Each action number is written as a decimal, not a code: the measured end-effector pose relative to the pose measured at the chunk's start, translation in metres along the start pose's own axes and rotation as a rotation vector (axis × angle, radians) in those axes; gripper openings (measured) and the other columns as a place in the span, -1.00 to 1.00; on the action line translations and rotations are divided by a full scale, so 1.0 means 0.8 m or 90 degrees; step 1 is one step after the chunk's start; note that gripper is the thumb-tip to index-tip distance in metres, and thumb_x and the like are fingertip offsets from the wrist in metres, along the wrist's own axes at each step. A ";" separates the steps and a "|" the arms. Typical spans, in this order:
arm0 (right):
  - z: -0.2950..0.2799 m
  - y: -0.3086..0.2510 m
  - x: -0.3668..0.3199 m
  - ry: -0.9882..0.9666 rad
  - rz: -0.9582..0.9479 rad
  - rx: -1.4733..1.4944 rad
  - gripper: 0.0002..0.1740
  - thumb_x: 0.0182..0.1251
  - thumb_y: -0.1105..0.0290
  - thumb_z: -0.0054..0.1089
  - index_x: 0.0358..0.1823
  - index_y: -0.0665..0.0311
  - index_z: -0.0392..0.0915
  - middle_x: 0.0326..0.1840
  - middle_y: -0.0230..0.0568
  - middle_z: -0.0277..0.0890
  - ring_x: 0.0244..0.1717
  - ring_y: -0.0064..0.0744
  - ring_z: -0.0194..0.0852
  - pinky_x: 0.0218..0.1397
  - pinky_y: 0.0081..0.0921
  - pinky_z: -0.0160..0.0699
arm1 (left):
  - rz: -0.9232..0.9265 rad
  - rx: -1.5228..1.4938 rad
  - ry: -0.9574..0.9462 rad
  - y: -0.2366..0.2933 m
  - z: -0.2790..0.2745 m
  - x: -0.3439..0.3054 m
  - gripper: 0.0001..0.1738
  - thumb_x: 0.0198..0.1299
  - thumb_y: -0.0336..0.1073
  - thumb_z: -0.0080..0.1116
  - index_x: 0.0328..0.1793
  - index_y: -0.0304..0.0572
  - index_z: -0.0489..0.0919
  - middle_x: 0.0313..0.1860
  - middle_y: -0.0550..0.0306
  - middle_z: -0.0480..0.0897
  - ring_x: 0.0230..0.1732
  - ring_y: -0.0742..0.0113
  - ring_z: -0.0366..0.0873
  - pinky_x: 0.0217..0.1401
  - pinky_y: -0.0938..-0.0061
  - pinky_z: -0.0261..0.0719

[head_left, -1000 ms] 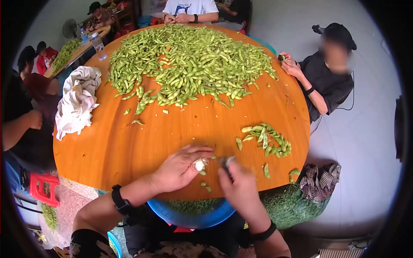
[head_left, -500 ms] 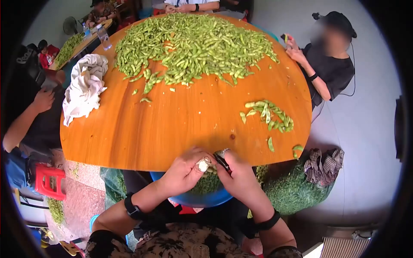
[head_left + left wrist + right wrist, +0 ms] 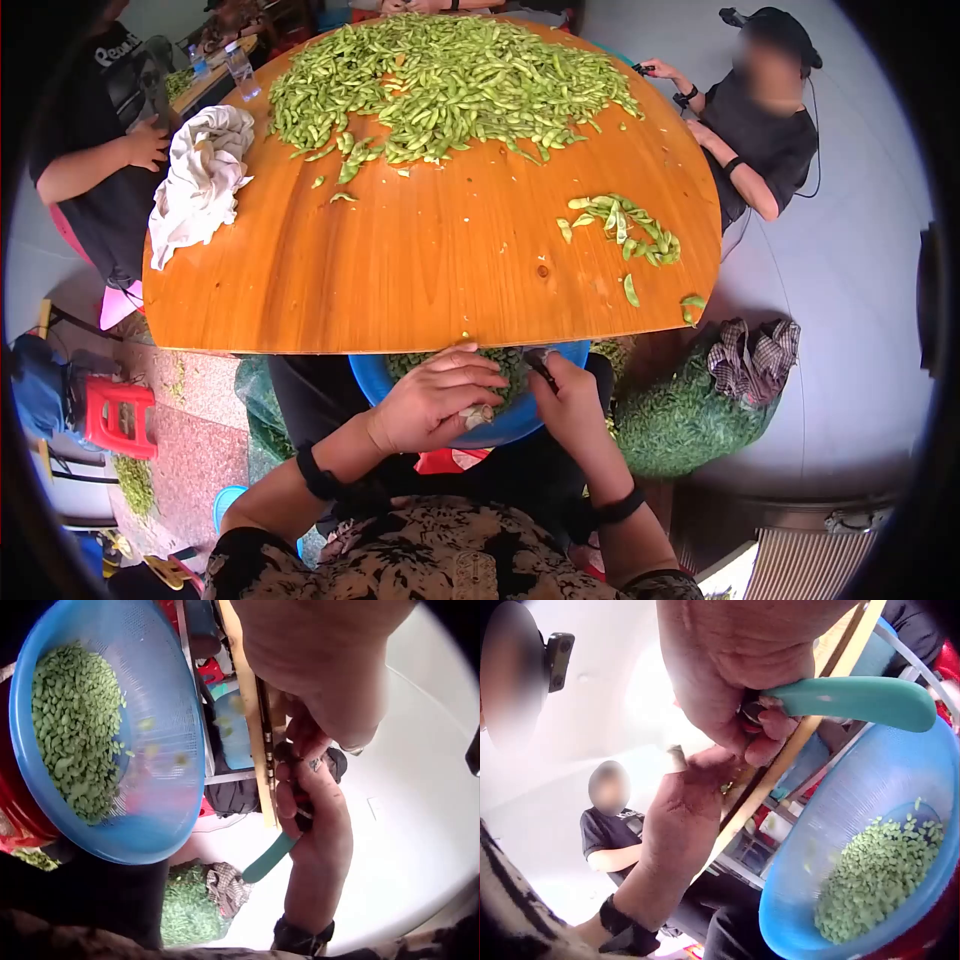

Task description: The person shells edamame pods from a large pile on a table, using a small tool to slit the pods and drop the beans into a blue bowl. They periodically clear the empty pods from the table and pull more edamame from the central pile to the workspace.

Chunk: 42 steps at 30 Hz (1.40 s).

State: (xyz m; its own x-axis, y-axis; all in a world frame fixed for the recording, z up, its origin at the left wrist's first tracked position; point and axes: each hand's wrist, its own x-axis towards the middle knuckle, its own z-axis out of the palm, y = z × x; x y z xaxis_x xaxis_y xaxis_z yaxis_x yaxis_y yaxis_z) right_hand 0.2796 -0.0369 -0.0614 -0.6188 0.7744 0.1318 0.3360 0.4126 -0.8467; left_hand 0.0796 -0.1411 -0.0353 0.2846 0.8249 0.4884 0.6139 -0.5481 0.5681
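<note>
Gripping a partly hidden teal-handled tool (image 3: 859, 702), the right hand (image 3: 574, 404); hold of the left hand (image 3: 428, 402) unclear.

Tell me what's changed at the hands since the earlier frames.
The left hand and right hand have moved back toward the wearer, from above the tabletop to over the blue basket. Blurred green bits now show in the air above the basket. The right hand still grips the green-handled tool. The pod heap and white cloth stayed put.
</note>
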 end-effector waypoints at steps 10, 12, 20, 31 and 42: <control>0.012 0.055 -0.043 -0.043 0.166 0.000 -0.87 0.25 0.44 0.14 -0.28 0.37 0.45 -0.49 0.23 0.46 -0.39 0.24 0.50 -0.43 -0.14 0.45 | -0.366 0.005 -0.377 -0.057 0.071 -0.110 -0.66 0.16 -0.28 0.01 0.07 -0.06 0.58 0.00 -0.02 0.57 0.07 -0.05 0.51 0.08 0.14 0.51; 0.015 0.060 -0.049 -0.044 0.134 -0.039 -0.86 0.26 0.43 0.13 -0.28 0.36 0.45 -0.49 0.23 0.47 -0.39 0.26 0.50 -0.42 -0.10 0.45 | -0.430 0.032 -0.495 -0.059 0.071 -0.121 -0.66 0.19 -0.24 -0.03 0.07 -0.02 0.60 -0.03 -0.02 0.58 0.04 -0.04 0.52 0.03 0.13 0.52; 0.044 0.029 -0.064 -0.104 0.094 -0.081 -0.85 0.27 0.40 0.06 -0.35 0.37 0.39 -0.47 0.23 0.48 -0.32 0.33 0.46 -0.33 0.01 0.44 | -0.433 0.073 -0.612 -0.024 0.025 -0.160 -0.69 0.22 -0.16 -0.01 -0.01 0.05 0.66 -0.21 -0.09 0.65 -0.13 -0.13 0.59 -0.10 0.09 0.54; 0.040 -0.064 -0.038 -0.359 0.183 0.128 -0.79 0.39 0.37 0.02 -0.23 0.43 0.41 -0.52 -0.13 0.45 -0.52 -0.41 0.57 -0.41 -0.44 0.50 | -0.350 0.213 0.140 -0.039 -0.170 0.021 -0.84 0.13 -0.29 0.18 -0.24 -0.22 0.59 -0.42 -0.13 0.54 -0.34 -0.10 0.57 -0.30 0.12 0.54; 0.055 -0.090 -0.035 -0.085 -0.076 0.050 -0.88 0.36 0.48 0.03 -0.15 0.37 0.45 -0.60 -0.15 0.41 -0.61 -0.35 0.50 -0.53 -0.42 0.42 | -0.642 0.421 0.185 -0.291 -0.247 0.099 -0.74 0.07 -0.26 0.14 -0.18 -0.28 0.63 -0.19 -0.21 0.67 -0.11 -0.11 0.63 -0.03 0.17 0.60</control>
State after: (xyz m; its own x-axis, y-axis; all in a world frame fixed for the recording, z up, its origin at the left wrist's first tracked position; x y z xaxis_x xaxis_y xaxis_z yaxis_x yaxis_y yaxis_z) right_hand 0.2415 -0.1096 -0.0269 -0.7417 0.6492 0.1687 0.2008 0.4548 -0.8676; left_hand -0.1864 0.0248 0.0023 -0.6522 0.7302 0.2036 0.7411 0.5580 0.3734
